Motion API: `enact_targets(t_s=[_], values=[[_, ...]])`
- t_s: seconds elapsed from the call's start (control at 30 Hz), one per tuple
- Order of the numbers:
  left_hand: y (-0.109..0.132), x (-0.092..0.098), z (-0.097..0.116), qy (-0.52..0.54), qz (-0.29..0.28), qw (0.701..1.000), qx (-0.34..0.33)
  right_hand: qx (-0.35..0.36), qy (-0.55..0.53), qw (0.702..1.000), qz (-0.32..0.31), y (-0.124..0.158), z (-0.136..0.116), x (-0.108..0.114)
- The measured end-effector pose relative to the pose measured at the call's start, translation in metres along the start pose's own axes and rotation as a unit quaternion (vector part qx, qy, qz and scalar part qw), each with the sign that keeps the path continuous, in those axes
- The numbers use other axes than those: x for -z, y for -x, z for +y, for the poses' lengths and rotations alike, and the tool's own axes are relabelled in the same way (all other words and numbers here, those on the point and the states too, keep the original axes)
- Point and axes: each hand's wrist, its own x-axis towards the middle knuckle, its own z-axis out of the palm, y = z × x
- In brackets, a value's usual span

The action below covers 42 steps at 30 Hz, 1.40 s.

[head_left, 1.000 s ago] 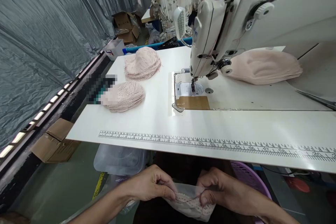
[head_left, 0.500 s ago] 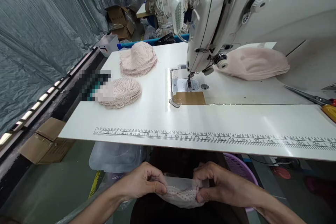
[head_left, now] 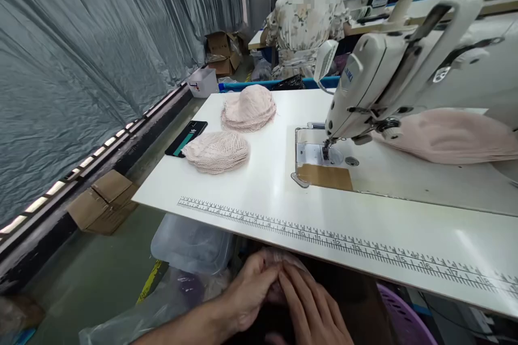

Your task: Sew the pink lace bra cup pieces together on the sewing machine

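Below the table's front edge, my left hand point(head_left: 253, 288) is closed on a thin, pale sheer fabric piece point(head_left: 285, 257), mostly covered by my fingers. My right hand point(head_left: 309, 302) lies against it from the other side, its fingers together over the same piece. Two stacks of pale pink lace cups, a back one point(head_left: 249, 109) and a front one point(head_left: 217, 152), sit on the left of the white table point(head_left: 259, 199). The sewing machine point(head_left: 356, 86) stands at the right, with a stack of smooth pink pieces point(head_left: 449, 135) under its arm.
A dark phone point(head_left: 186, 139) lies beside the front stack. A printed ruler runs along the table's front edge. Under the table are a clear plastic box point(head_left: 192, 242) and a purple basket point(head_left: 404, 318). A cardboard box point(head_left: 103, 202) is on the floor. Another person point(head_left: 307, 27) sits ahead.
The view has turned left and up. My hands have come together around the fabric, which was stretched between them before and is now mostly hidden.
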Motion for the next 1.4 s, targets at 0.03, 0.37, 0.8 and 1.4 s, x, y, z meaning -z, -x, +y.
enact_targets(t_s=[0.03,0.37,0.8,1.4], values=[[0.002,-0.001,0.002,0.029,0.003,1.000,-0.004,-0.005,-0.007,1.000,0.015,-0.003,0.001,-0.003],[0.034,0.039,0.020,-0.303,0.010,0.949,-0.088,-0.244,-0.485,0.783,-0.303,-0.014,0.035,0.026],[0.014,0.018,0.028,-0.301,-0.158,0.938,-0.066,-0.326,-0.595,0.666,-0.309,-0.016,0.047,0.046],[0.009,0.021,0.033,-0.326,-0.239,0.912,-0.075,-0.308,-0.643,0.605,-0.353,-0.018,0.059,0.050]])
